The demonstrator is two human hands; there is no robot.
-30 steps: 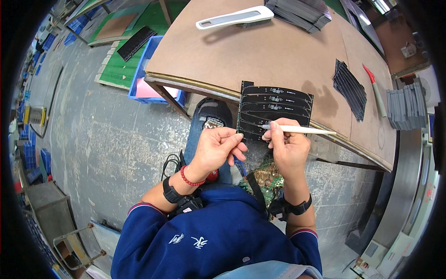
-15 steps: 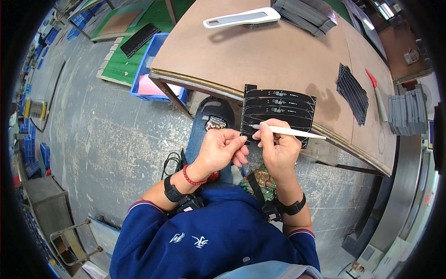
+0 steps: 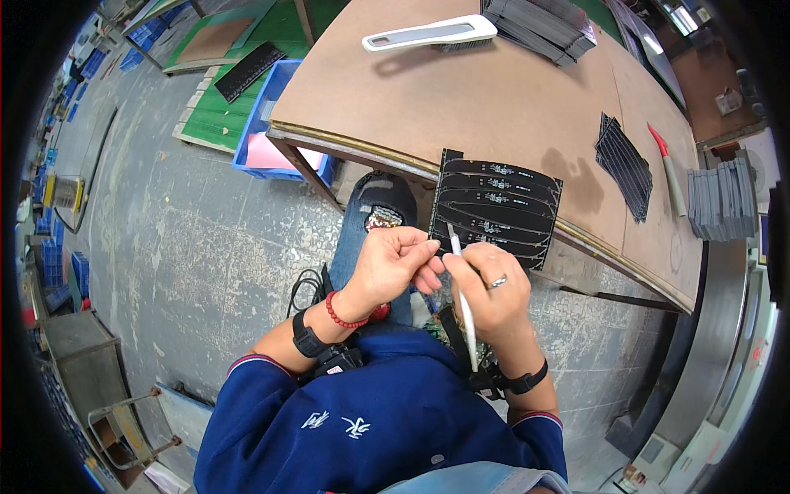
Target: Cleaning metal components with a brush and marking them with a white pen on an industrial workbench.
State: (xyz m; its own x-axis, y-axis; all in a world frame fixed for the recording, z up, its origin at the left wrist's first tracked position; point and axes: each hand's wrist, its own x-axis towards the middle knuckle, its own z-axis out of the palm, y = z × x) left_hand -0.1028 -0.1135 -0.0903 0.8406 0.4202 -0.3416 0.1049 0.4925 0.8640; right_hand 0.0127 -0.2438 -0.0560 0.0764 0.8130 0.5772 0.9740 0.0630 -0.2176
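A black circuit board panel (image 3: 500, 210) made of several curved strips with white print rests over the table's near edge and slants toward me. My left hand (image 3: 388, 262) pinches its lower left corner between thumb and fingers. In my right hand (image 3: 497, 290) is a slim white pen-shaped craft knife (image 3: 467, 321). Its thin metal tip points away from me, close to the left side of the panel. The rear end of the knife reaches back toward my body. Whether the tip touches the board cannot be made out.
On the brown table (image 3: 362, 90) lie a white-handled brush (image 3: 428, 34), a stack of dark boards (image 3: 539, 29), fanned black boards (image 3: 624, 165) and a red-tipped tool (image 3: 668, 169). Grey stacked pieces (image 3: 721, 202) stand at right. A blue bin (image 3: 276, 99) sits left of the table.
My right hand has turned, swinging the knife from pointing left to pointing away from me. The panel has shifted slightly right. My left hand keeps its pinch.
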